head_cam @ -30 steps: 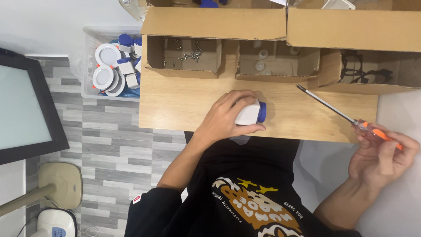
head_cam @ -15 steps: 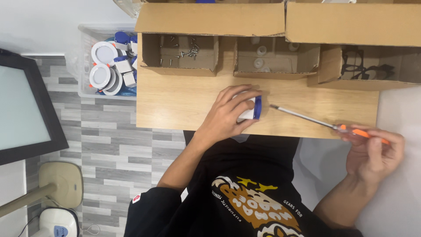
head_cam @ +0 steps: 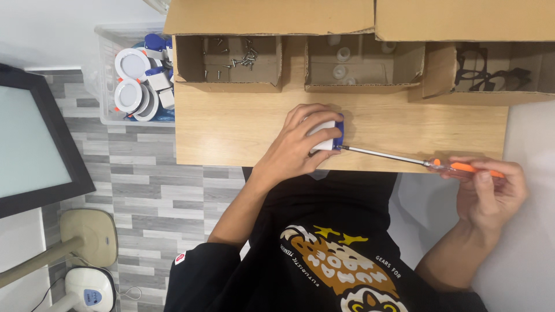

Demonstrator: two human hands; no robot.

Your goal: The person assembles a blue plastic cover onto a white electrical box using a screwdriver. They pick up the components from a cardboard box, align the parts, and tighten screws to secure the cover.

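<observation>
- The left hand (head_cam: 300, 144) curls palm-down over a small white and blue fitting (head_cam: 328, 134), fingers wrapped round it and pressing it onto the wooden table (head_cam: 231, 130).
- The left forearm runs back from the grip toward the body, elbow bent.
- The right hand (head_cam: 488, 190) closes round the orange handle of a screwdriver (head_cam: 404, 159), thumb on top.
- The shaft lies nearly level; its tip meets the fitting just beside the left fingertips.
- Beyond the left grip stand open cardboard boxes (head_cam: 228, 58).

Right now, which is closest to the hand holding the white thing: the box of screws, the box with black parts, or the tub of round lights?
From the left hand:
1. Box of screws, just above.
2. Tub of round lights, off the table's left end.
3. Box with black parts, far right.
</observation>
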